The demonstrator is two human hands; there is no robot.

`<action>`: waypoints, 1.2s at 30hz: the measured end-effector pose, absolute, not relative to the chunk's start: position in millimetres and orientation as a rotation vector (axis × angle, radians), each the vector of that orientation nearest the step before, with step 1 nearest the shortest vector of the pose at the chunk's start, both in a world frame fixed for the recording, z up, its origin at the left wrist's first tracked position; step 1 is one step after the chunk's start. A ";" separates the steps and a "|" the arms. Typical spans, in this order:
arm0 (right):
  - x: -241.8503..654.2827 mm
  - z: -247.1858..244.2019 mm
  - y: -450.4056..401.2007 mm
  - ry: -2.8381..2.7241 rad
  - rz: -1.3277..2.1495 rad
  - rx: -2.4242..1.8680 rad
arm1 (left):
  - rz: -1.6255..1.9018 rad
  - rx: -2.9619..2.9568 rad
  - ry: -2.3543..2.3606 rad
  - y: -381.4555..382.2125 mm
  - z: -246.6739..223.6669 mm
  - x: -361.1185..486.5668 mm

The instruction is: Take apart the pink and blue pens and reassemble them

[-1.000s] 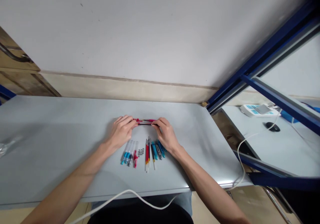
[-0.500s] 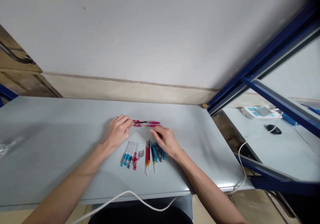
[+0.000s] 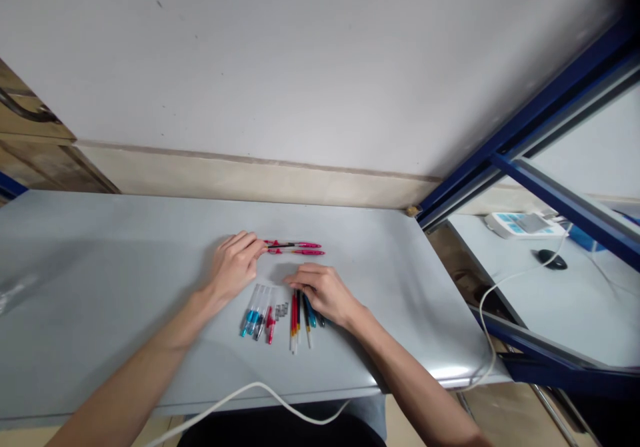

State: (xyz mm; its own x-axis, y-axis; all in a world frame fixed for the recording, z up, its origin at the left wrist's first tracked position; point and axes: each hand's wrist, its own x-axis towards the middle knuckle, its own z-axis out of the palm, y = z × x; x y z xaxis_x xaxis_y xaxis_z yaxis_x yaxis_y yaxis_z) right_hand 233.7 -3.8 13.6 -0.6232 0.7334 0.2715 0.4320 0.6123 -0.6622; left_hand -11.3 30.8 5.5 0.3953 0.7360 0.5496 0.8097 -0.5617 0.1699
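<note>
The left hand (image 3: 234,270) is resting on the grey counter (image 3: 100,267), its fingers curled loosely and the fingertips touching the near end of two pink pens (image 3: 296,248), which are lying side by side at the hand's 3 o'clock, pointing across the counter; whether it is actually pinching them cannot be told; the right hand (image 3: 323,292) is lying palm down at 6 o'clock from the pink pens, fingers half bent and reaching toward 9 o'clock over the top of a row of red, black and blue refills (image 3: 301,314), with nothing clearly held; at 9 o'clock from that row a small heap of tiny springs (image 3: 281,310) is sitting, and beyond it clear pen barrels (image 3: 257,308) with blue and pink tips are lying fanned out; a white cable (image 3: 240,394) is trailing along the near edge of the counter at 6 o'clock
</note>
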 end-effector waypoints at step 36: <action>262.7 38.2 9.8 -2.157 0.666 -1.550 | -1.046 -2.609 -1.411 29.3 0.4 -6.7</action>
State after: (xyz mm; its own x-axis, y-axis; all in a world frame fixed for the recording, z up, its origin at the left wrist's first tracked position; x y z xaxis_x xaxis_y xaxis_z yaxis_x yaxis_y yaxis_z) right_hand 262.7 9.8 38.2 -0.3049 0.9513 0.0449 0.7605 0.2716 -0.5898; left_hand -6.7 29.3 0.4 0.3762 0.7456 0.5501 0.7433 -0.5973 0.3012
